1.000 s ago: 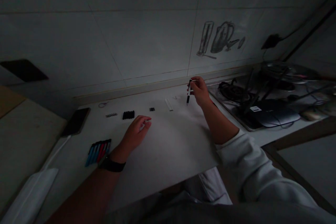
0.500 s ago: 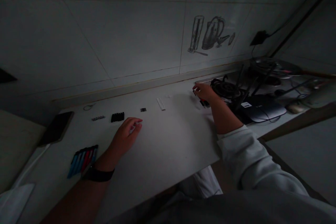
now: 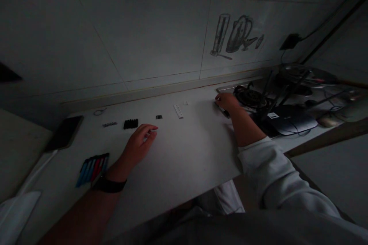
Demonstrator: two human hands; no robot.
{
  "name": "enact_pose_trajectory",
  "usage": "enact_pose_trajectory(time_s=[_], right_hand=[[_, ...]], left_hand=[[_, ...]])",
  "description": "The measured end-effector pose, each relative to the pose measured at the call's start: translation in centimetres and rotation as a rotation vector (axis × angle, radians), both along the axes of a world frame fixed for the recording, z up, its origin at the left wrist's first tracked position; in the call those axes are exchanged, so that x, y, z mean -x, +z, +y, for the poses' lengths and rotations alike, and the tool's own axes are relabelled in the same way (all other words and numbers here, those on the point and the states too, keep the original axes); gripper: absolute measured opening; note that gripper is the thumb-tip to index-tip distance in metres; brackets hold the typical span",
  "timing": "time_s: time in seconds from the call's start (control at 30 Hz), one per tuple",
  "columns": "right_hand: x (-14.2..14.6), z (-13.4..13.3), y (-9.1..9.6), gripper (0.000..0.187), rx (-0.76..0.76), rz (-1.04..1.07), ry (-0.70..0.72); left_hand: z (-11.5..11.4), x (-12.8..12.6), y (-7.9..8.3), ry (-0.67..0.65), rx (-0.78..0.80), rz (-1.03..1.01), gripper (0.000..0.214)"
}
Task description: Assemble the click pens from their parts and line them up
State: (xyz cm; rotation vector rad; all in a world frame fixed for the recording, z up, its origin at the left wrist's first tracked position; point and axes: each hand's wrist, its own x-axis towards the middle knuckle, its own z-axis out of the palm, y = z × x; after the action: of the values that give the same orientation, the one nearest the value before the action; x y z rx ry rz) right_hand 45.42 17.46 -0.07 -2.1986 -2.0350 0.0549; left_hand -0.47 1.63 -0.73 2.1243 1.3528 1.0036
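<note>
Grip of the right hand (image 3: 226, 101) is narrow, with the fingers curled down on the far end of a dark pen (image 3: 224, 112). The pen lies flat on the table (image 3: 184, 160) under this hand, and its near end sticks out toward the wrist. I cannot tell if the fingers really clamp it or only touch it. Just to the right of this grip is the stove burner (image 3: 250, 97).

Grip of the left hand (image 3: 140, 143) is loose, palm down on the table, with the fingertips on a small pale piece (image 3: 150, 134). Whether it is pinched, I cannot tell. Just beyond these fingertips, toward the wall, lies a row of black parts (image 3: 130, 123), with a small black piece (image 3: 159, 116) and a white strip (image 3: 178, 111) further to the right. Coloured pens (image 3: 93, 167) lie left of the wrist.
</note>
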Motion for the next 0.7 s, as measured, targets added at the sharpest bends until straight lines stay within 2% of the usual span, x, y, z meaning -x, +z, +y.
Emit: enact_pose_trajectory(time_s=[0.23, 0.53, 0.7], right_hand=[[-1.4, 0.5, -0.2, 0.034, -0.004, -0.031, 0.034], [-1.6, 0.7, -1.0, 0.031, -0.017, -0.011, 0.042], [-1.9, 0.6, -0.7, 0.035, -0.041, -0.013, 0.04]], left_hand=[[-0.2, 0.0, 0.1, -0.026, 0.016, 0.0, 0.027], [-0.2, 0.1, -0.1, -0.047, 0.005, 0.011, 0.025], [-0.1, 0.1, -0.1, -0.047, 0.003, 0.024, 0.027]])
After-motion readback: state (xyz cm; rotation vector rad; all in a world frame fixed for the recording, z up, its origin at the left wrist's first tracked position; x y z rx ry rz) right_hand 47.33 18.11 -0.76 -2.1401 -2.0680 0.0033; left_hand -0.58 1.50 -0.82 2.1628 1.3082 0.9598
